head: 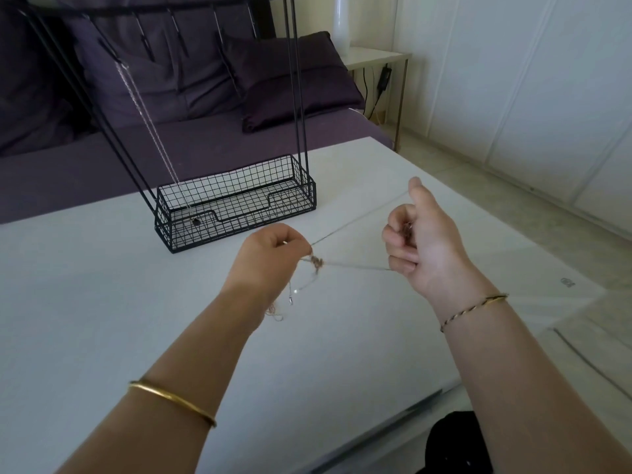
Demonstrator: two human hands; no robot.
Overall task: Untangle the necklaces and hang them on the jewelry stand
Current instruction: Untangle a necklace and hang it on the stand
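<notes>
The left grip pinched the knot of the tangled necklaces above the middle of the surface, with loose ends and a clasp dangling beneath. Two taut strands fanned from the knot to the right grip, which was curled closed round them. One strand rose to the thumb and the other ran level to the lower fingers. The knot thus lay just left of the right grip, nearer the left. The stand stood toward the far edge, one necklace already hung on it. How many chains the knot held was unclear, and the stand's top was cut off.
</notes>
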